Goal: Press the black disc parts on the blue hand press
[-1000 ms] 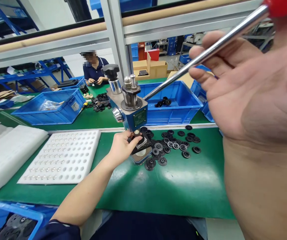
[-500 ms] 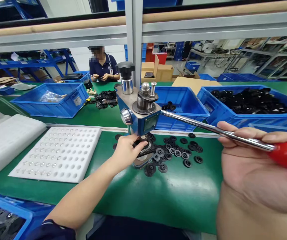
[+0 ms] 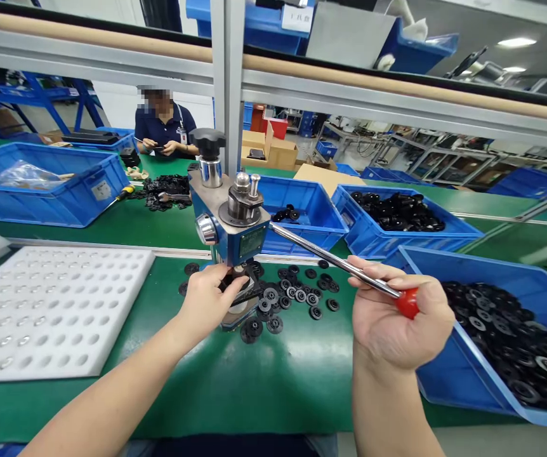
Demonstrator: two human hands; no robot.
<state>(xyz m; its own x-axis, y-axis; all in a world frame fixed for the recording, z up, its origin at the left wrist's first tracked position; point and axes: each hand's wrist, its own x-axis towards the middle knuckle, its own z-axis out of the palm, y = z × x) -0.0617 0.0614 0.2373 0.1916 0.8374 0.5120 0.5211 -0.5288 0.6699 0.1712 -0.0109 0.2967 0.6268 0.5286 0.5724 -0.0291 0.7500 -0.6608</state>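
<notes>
A small blue hand press stands on the green bench. My right hand is wrapped round its chrome lever near the red knob, and the lever slopes down to the right. My left hand is pinched on a small black part on the press base, right under the ram. Several black round parts lie loose on the mat to the right of the base.
A white foam tray with round pockets lies at the left. Blue bins of black parts stand at the right, more blue bins behind. A person in dark blue works across the bench.
My right hand has swung the lever from high up down to a low slope at the right. My left hand has stayed at the press base. The view has shifted right.
</notes>
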